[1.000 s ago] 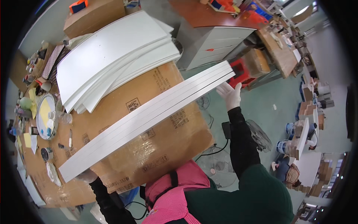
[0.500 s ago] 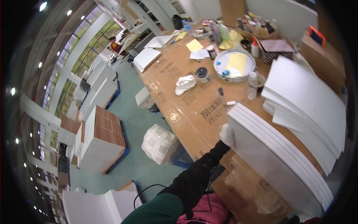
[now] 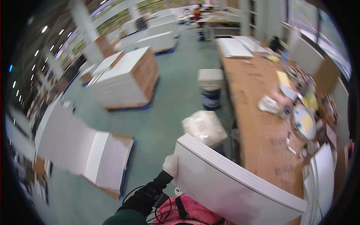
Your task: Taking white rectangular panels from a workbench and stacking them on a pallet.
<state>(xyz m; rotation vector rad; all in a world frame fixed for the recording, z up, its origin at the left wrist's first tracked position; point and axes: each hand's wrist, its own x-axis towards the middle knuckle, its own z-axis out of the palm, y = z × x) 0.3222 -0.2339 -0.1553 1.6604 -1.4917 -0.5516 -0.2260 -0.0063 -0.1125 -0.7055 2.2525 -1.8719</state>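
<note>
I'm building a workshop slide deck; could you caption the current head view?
A gloved left hand holds one end of a stack of white panels near a brown-covered worktable.

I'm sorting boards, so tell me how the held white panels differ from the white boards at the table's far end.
The held panels are turned up on edge; the far boards lie flat on the table. The held panels have the left hand at one end; no hand touches the far boards. Both are white.
</note>
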